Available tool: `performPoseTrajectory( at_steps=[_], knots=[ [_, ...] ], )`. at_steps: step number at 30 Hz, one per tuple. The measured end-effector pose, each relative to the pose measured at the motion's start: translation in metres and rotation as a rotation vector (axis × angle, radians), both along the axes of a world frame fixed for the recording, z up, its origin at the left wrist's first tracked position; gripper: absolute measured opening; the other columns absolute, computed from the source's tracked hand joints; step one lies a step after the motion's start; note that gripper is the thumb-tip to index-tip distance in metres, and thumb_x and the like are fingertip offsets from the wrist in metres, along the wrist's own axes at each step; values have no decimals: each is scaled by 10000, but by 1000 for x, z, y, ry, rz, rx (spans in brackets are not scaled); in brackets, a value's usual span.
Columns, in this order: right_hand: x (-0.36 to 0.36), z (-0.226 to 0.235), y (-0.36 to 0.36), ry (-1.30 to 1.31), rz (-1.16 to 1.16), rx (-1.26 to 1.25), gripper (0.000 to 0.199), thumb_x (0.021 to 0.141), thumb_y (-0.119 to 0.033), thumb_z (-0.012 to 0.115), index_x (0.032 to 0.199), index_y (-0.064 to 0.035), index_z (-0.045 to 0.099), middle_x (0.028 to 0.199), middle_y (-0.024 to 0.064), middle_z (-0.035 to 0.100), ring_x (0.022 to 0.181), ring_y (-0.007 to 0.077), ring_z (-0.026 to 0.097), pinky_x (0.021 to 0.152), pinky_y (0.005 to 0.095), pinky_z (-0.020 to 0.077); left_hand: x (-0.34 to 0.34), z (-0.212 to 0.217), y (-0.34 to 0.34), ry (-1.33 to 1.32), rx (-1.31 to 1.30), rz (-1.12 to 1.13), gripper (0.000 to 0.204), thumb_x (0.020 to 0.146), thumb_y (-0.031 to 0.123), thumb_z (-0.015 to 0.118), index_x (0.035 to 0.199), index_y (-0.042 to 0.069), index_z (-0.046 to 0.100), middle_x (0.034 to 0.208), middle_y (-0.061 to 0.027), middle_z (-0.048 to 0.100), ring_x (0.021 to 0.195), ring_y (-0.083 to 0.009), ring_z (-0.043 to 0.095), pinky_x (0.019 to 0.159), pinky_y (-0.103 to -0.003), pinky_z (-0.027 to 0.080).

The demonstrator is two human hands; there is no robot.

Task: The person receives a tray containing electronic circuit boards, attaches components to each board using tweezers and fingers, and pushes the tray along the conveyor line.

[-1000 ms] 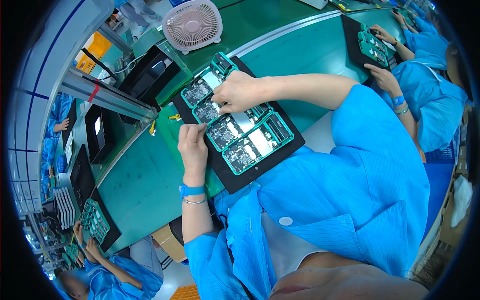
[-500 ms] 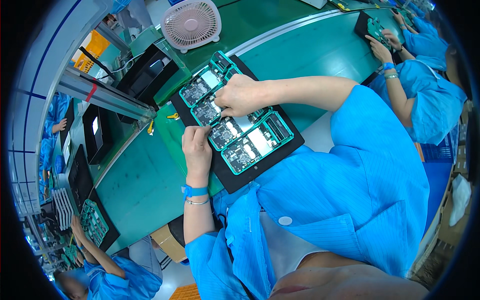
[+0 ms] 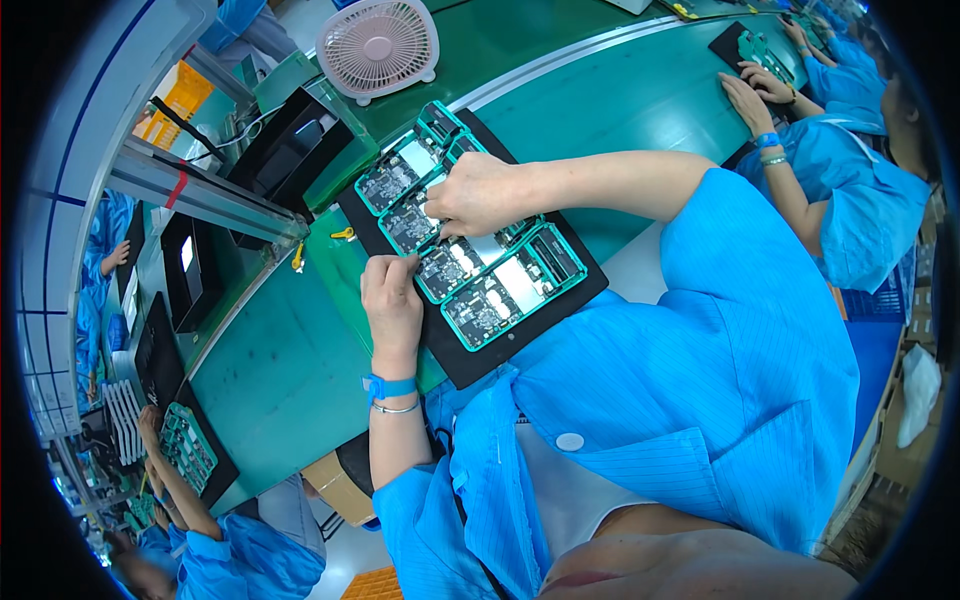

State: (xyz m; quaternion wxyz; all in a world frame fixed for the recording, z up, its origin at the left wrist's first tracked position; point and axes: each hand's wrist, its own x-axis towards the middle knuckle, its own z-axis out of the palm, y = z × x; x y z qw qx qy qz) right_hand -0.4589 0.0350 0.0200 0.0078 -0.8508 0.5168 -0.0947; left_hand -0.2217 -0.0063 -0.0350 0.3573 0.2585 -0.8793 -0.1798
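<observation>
Co-worker's hand (image 3: 149, 427) rose at lower left; mid-frame, left hand (image 3: 392, 298) and right hand (image 3: 480, 192) apart, grips unclear: best steady boards (image 3: 487, 313)

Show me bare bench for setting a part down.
Green benchtop is bare between the left hand and lower-left black mat, and beyond the right forearm. Crowded: the central mat, with framed boards and right hand.

Way through: green bench (image 3: 265, 370) left of the left hand (image 3: 392, 305); nearest circuit board (image 3: 482, 312), open from above | In the way: right hand (image 3: 480, 195) over the middle boards (image 3: 407, 230), its forearm (image 3: 620, 182) stretching rightward; metal post (image 3: 215, 188) farther left; pink fan (image 3: 377, 48) beyond the boards
</observation>
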Motion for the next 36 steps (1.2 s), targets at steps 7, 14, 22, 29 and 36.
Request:
performPoseTrajectory(
  at_steps=[7,14,22,29,36],
  knots=[
    [1,-4,-1,31,-4,-3,274,849,-323,722,910,-59,682,855,77,678,693,293,700,587,434,550,0,0,0,-2,3,-3,147,811,-61,682,909,47,700,877,-87,597,822,-286,582,728,-394,471],
    [2,-6,2,18,48,-132,255,853,-299,716,835,-53,654,790,73,642,625,281,679,513,410,532,0,0,1,-6,-13,3,155,803,-67,685,905,49,703,872,-84,595,821,-282,581,728,-388,472],
    [1,-9,2,33,79,-219,259,836,-295,726,787,-59,630,742,59,603,564,251,651,475,388,511,-1,5,3,-14,-31,2,162,799,-95,668,889,37,694,872,-92,603,821,-282,598,723,-390,488],
    [2,-5,3,61,72,-162,266,849,-312,719,811,-62,637,772,61,621,597,262,665,501,395,527,-1,3,1,-5,-40,-11,146,806,-70,683,895,44,698,869,-85,595,810,-280,576,715,-390,468],
    [1,1,1,51,20,2,281,851,-336,716,894,-61,672,863,70,673,702,291,701,588,432,560,-1,3,2,-21,-31,-3,183,803,-115,646,895,34,698,880,-99,612,831,-284,604,726,-381,502]
  ],
)
